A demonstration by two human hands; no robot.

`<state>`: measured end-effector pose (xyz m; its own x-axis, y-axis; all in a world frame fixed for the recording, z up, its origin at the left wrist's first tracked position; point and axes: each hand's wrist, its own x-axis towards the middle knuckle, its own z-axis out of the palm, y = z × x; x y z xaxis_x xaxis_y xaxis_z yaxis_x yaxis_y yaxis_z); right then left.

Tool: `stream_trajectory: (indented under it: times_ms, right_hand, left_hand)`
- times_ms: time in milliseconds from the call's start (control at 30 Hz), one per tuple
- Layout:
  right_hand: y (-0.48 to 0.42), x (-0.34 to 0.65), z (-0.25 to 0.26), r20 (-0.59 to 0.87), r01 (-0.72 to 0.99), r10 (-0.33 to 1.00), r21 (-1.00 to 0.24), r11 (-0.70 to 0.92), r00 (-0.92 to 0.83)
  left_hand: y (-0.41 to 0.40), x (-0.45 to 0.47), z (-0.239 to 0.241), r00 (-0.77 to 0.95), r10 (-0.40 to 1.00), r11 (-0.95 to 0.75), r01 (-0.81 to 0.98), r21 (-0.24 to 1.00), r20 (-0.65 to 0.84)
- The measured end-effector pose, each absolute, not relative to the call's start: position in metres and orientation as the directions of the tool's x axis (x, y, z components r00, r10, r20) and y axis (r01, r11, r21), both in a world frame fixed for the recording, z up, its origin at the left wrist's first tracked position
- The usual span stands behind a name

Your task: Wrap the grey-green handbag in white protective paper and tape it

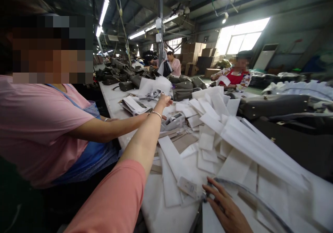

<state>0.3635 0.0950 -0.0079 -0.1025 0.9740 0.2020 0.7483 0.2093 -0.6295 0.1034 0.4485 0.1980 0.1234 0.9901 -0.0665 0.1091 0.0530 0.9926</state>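
- White sheets (229, 135) lie in a loose heap over the right part of the long table (111, 97), many overlapping one another.
- Left hand (164, 101) is stretched far forward over the table, above the grey tape dispenser (173, 121); its fingers are loosely extended and hold nothing that I can see. A thin bracelet (156, 114) is on the wrist, and the sleeve (117, 198) is salmon pink.
- Right hand (225, 207) rests at the near edge, fingers spread flat, touching a grey curved strap (249, 194) that lies over the sheets. Whether it grips the strap I cannot tell.
- A small card (187, 186) lies just beside this hand.
- A co-worker in a pink shirt (33, 122) with a blue apron (91, 156) stands at the left, one arm reaching across the table under the left arm.
- Dark grey bags (186, 87) stand further along the table.
- More people work in the background.
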Motion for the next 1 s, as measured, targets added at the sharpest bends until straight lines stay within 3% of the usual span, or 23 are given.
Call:
stream_trajectory:
  times_ms: [233,500,833,1000]
  right_hand:
    - [0.091,0.36,-0.005,0.16,0.757,0.984,-0.634,0.159,-0.073]
    - [0.093,0.36,-0.01,0.181,0.727,0.981,-0.663,0.179,-0.076]
    - [0.097,0.363,-0.016,0.228,0.709,0.97,-0.671,0.216,-0.08]
    - [0.099,0.368,-0.02,0.186,0.699,0.977,-0.685,0.207,-0.107]
  left_hand:
    - [0.436,0.099,0.183,0.166,0.968,0.168,0.131,0.977,-0.189]
    - [0.437,0.139,0.2,0.121,0.973,0.174,0.183,0.968,-0.197]
    - [0.394,0.168,0.184,0.347,0.918,0.118,0.224,0.967,-0.193]
    - [0.397,0.166,0.176,0.258,0.937,0.183,0.217,0.959,-0.237]
